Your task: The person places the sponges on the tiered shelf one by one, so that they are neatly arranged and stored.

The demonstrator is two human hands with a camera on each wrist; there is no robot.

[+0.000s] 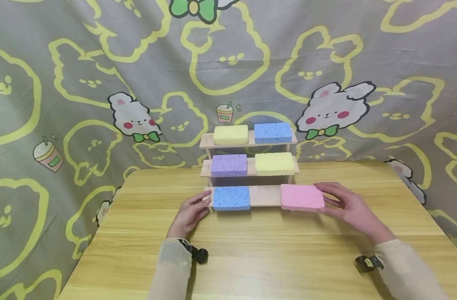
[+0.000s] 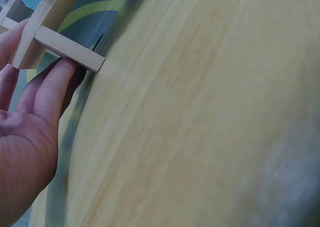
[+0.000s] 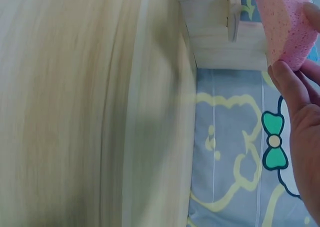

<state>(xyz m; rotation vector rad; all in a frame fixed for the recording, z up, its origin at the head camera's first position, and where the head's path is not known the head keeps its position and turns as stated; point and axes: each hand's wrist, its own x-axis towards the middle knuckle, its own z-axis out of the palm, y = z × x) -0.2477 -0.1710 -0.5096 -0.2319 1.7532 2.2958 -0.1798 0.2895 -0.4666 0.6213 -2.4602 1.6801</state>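
A pink sponge (image 1: pixel 302 197) is at the right end of the bottom step of a three-tier wooden stand (image 1: pixel 265 196). My right hand (image 1: pixel 350 208) pinches its right end between thumb and fingers; the same sponge (image 3: pixel 287 24) shows in the right wrist view. Whether it touches the step, I cannot tell. On the left, my left hand (image 1: pixel 191 212) grips the end of the bottom step, fingers below the board in the left wrist view. Beside that hand a blue sponge (image 1: pixel 231 198) lies on the step, with bare wood between it and the pink one.
The middle step bears a purple sponge (image 1: pixel 229 165) and a yellow sponge (image 1: pixel 275 163). On the top step lie another yellow sponge (image 1: pixel 230 135) and another blue sponge (image 1: pixel 273 133). A patterned curtain (image 1: pixel 232 54) hangs behind the wooden table (image 1: pixel 258 258).
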